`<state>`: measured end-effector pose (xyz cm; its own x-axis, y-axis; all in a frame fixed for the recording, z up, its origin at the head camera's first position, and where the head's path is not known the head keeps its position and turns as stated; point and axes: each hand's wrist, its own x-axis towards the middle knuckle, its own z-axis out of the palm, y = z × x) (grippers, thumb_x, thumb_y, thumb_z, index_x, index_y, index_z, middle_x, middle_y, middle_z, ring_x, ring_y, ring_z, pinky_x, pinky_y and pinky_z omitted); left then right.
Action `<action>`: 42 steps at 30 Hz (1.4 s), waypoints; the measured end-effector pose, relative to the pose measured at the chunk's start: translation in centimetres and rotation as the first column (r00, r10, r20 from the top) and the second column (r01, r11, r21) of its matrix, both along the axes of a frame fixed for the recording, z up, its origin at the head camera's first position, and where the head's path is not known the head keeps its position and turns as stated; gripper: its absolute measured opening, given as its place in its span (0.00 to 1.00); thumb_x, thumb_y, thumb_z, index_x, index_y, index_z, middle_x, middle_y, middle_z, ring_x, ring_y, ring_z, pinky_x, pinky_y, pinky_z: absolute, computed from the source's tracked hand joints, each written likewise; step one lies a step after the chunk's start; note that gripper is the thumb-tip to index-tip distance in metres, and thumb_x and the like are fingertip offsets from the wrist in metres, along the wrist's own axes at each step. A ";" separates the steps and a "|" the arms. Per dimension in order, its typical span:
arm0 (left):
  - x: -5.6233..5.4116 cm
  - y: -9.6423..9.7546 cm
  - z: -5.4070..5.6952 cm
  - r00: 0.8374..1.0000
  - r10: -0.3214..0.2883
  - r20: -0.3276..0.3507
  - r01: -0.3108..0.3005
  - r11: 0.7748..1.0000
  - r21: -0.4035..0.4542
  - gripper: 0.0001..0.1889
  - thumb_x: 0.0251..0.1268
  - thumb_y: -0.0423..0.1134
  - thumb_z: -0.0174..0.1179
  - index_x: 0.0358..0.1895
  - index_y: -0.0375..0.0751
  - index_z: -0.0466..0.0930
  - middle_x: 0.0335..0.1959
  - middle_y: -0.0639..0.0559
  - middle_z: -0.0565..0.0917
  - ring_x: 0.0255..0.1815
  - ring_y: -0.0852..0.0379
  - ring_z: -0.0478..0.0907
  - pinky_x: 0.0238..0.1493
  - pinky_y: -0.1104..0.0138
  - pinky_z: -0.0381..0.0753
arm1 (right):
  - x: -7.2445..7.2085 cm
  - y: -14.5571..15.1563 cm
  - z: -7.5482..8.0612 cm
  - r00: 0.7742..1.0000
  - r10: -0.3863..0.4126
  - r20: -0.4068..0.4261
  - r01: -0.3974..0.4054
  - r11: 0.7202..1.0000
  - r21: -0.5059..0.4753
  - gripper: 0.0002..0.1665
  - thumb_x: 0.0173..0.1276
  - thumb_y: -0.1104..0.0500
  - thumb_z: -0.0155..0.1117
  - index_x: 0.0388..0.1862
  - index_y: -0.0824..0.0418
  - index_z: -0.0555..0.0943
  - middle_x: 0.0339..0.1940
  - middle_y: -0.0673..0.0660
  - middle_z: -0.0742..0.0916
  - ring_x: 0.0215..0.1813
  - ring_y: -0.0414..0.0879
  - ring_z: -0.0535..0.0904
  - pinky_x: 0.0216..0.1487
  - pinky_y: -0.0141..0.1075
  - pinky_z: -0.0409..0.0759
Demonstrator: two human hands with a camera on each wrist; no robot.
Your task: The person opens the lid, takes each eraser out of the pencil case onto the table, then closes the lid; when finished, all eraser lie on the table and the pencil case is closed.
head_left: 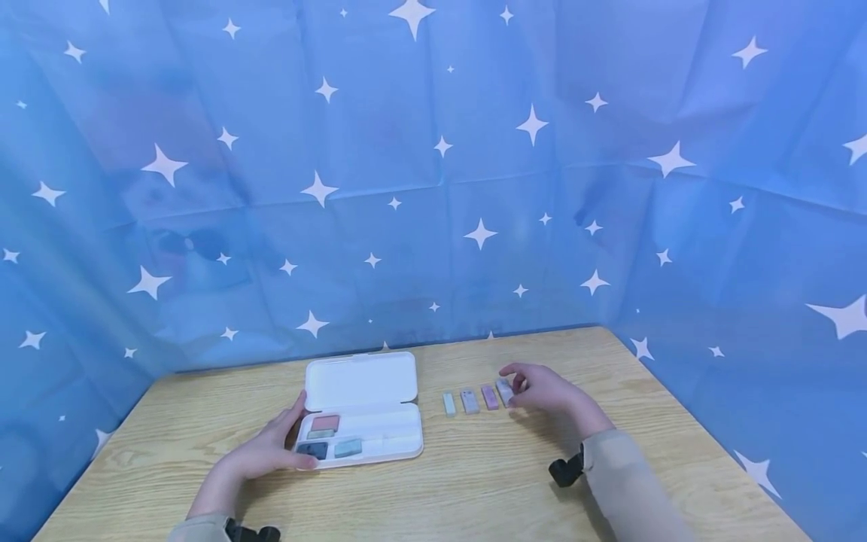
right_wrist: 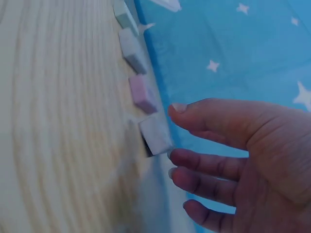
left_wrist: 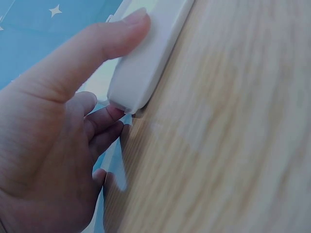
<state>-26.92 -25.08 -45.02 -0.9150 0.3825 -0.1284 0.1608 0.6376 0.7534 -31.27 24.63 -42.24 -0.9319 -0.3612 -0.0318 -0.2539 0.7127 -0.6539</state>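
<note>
The left hand [head_left: 269,446] is gripping the open white pencil case [head_left: 361,380] by its left end; right of the case, the right hand [head_left: 545,389], fingers parted, is hovering beside a gray block [head_left: 503,390].

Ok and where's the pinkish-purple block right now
In the head view, the pinkish-purple block lies on the table right of the white case, between a lavender block on its left and the pale grey block beside the right hand.
</note>
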 end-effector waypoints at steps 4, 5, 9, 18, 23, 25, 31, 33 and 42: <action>0.1 -0.1 -0.1 1.000 -0.006 -0.003 0.006 1.000 0.007 0.63 0.50 0.48 0.73 0.78 0.40 0.31 0.76 0.28 0.40 0.74 0.27 0.34 0.67 0.35 0.39 | 0.2 -0.8 1.1 1.000 0.015 -0.011 -0.015 0.999 0.042 0.32 0.61 0.64 0.67 0.65 0.65 0.72 0.46 0.63 0.80 0.32 0.47 0.75 0.31 0.40 0.74; 0.1 -0.1 -0.1 1.000 -0.008 -0.007 0.008 1.000 0.010 0.63 0.50 0.48 0.73 0.78 0.40 0.31 0.76 0.28 0.40 0.74 0.27 0.34 0.67 0.35 0.39 | 0.2 -0.9 1.3 1.000 0.015 -0.018 -0.014 0.998 0.056 0.31 0.61 0.64 0.67 0.64 0.64 0.73 0.46 0.62 0.81 0.32 0.47 0.75 0.31 0.40 0.74; 0.1 -0.3 -0.2 1.000 -0.015 -0.023 0.016 1.000 0.024 0.63 0.50 0.47 0.73 0.78 0.38 0.31 0.75 0.28 0.41 0.74 0.27 0.35 0.67 0.35 0.40 | 0.1 -1.1 1.7 0.999 0.021 -0.043 -0.016 0.994 0.111 0.29 0.61 0.63 0.68 0.62 0.63 0.75 0.45 0.60 0.82 0.37 0.45 0.75 0.35 0.41 0.75; 0.1 -0.6 -0.4 1.000 -0.009 -0.019 0.010 0.999 0.031 0.63 0.50 0.48 0.73 0.77 0.38 0.31 0.76 0.28 0.41 0.74 0.28 0.35 0.68 0.37 0.39 | 0.2 -3.4 2.7 0.987 0.153 -0.044 -0.150 0.987 0.061 0.24 0.65 0.61 0.65 0.61 0.61 0.77 0.45 0.62 0.82 0.31 0.45 0.77 0.31 0.39 0.76; 0.0 -0.5 -0.4 1.000 -0.014 -0.021 0.015 1.000 0.026 0.63 0.50 0.48 0.73 0.77 0.38 0.31 0.76 0.28 0.41 0.74 0.28 0.35 0.68 0.36 0.39 | 0.1 -6.5 3.2 0.974 0.226 0.013 -0.226 0.973 0.044 0.24 0.65 0.62 0.66 0.61 0.56 0.77 0.47 0.60 0.81 0.29 0.54 0.80 0.29 0.45 0.79; 0.0 -0.5 -0.4 1.000 -0.015 -0.020 0.015 1.000 0.024 0.63 0.50 0.48 0.73 0.78 0.38 0.31 0.76 0.28 0.41 0.74 0.28 0.34 0.68 0.36 0.39 | -0.1 -7.9 3.2 0.962 0.272 0.014 -0.272 0.960 0.064 0.24 0.66 0.62 0.66 0.61 0.55 0.77 0.47 0.59 0.82 0.30 0.53 0.81 0.30 0.45 0.79; 0.1 -0.3 -0.4 1.000 -0.015 -0.023 0.015 1.000 0.012 0.63 0.50 0.48 0.73 0.78 0.40 0.31 0.76 0.28 0.41 0.74 0.27 0.34 0.67 0.35 0.39 | -0.3 -12.4 3.2 0.891 0.453 -0.025 -0.447 0.887 0.112 0.23 0.65 0.63 0.66 0.60 0.55 0.79 0.46 0.56 0.83 0.36 0.39 0.78 0.37 0.34 0.78; 0.1 -0.2 -0.5 1.000 -0.010 -0.024 0.010 1.000 0.012 0.63 0.50 0.49 0.73 0.78 0.40 0.31 0.76 0.28 0.41 0.74 0.27 0.34 0.67 0.35 0.39 | -0.3 -13.9 3.4 0.870 0.492 -0.029 -0.486 0.866 0.121 0.23 0.65 0.63 0.66 0.60 0.55 0.79 0.47 0.55 0.83 0.37 0.37 0.77 0.38 0.33 0.77; -0.3 -0.3 -0.6 1.000 -0.005 -0.028 0.005 1.000 0.011 0.63 0.50 0.50 0.73 0.78 0.40 0.32 0.76 0.30 0.42 0.74 0.29 0.36 0.68 0.36 0.40 | -0.9 -20.1 2.9 0.768 0.640 -0.018 -0.619 0.749 0.237 0.25 0.62 0.63 0.70 0.59 0.51 0.80 0.46 0.51 0.83 0.34 0.36 0.74 0.39 0.27 0.74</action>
